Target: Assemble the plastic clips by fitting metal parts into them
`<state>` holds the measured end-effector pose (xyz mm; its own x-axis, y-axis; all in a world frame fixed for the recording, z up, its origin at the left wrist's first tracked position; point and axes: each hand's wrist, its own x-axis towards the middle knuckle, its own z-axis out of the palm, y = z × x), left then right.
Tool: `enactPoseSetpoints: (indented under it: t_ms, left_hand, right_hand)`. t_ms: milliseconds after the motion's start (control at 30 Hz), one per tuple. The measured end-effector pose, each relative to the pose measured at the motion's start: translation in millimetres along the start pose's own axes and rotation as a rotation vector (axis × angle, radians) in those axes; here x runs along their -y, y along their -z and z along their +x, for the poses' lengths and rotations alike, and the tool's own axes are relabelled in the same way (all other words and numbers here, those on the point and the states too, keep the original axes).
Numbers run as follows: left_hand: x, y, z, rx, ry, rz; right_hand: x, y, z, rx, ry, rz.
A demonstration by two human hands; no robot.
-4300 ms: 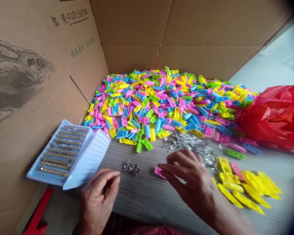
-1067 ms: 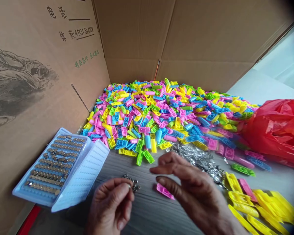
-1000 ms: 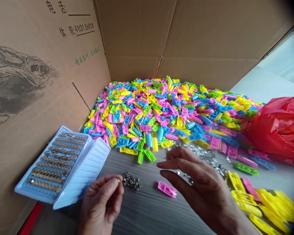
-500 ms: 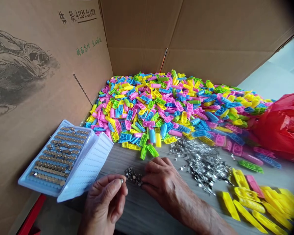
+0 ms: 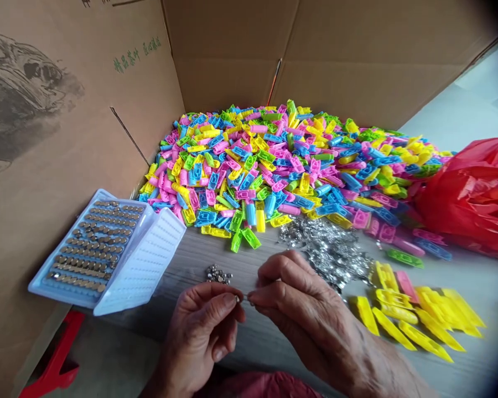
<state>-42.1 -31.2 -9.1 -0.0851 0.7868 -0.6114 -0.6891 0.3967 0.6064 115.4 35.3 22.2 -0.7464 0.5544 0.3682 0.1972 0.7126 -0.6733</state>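
Note:
My left hand (image 5: 207, 326) pinches a small silvery piece (image 5: 237, 299) between thumb and forefinger. Close beside it, my right hand (image 5: 299, 304) has its fingertips pressed together on another tiny silvery piece (image 5: 251, 302), mostly covered by the fingers. The two sets of fingertips almost meet above the grey table. Just beyond them lies a little heap of small round metal pieces (image 5: 218, 275). At the left, a pale blue tray (image 5: 45, 287) holds rows of button cells (image 5: 99, 241), its flap-like white sheet (image 5: 147, 265) folded out toward my left hand.
A big pile of pink, blue, yellow and green plastic casings (image 5: 249, 166) lies against cardboard walls (image 5: 232, 50). Shiny metal bits (image 5: 327, 249) are heaped in front of it. Loose yellow casings (image 5: 392, 329) and a red plastic bag (image 5: 473, 199) are at the right.
My right hand has left the little heap of round metal pieces and come up to my left fingertips with a tiny piece. The view has tilted down slightly.

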Motion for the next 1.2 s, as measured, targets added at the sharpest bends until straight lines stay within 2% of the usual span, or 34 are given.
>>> enactPoseSetpoints:
  t_ms: [167,567,700,933,1067,1200]
  left_hand:
    - [7,-8.0,0,0.099,0.022,-0.048]
    - [15,-15.6,-1,0.102,0.062,-0.05]
    - [15,-18.4,0,0.137,0.069,-0.065]
    - [14,-22.0,1,0.125,0.091,-0.038]
    - [17,-23.3,1,0.067,0.072,-0.013]
    - [20,-22.1,2,0.034,0.059,0.016]
  right_hand:
    - [-4,1,-4,0.01,0.018,-0.017]
    - [-6,1,-15,0.034,-0.012,-0.064]
    - [-8,-3,-18,-0.034,0.012,-0.076]
    - [-9,-6,-20,-0.13,0.022,0.032]
    - [-7,-7,-21,-0.113,0.036,0.012]
    - [-7,-10,-21,-0.207,0.04,-0.043]
